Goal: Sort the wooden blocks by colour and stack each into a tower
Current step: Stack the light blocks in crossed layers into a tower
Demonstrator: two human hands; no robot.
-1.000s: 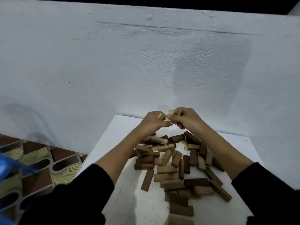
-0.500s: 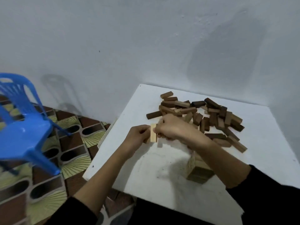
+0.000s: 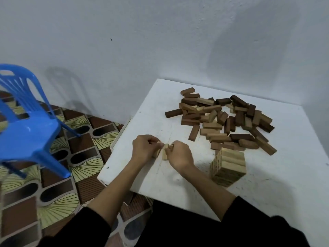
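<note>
On the white table (image 3: 178, 177), my left hand (image 3: 145, 148) and my right hand (image 3: 179, 155) both pinch a few pale wooden blocks (image 3: 164, 152) set side by side near the table's left front. Their fingers hide parts of those blocks. A loose pile of mixed dark and mid-brown blocks (image 3: 226, 120) lies at the back of the table. A short stacked tower of light blocks (image 3: 228, 167) stands to the right of my right forearm.
A blue plastic chair (image 3: 26, 125) stands on the patterned tiled floor (image 3: 71, 166) to the left. A plain white wall rises behind the table. The table's left edge lies close to my left hand.
My hands carried pale blocks from above the pile down to the table's left front. The view swung down and left, bringing the chair and tower into sight.
</note>
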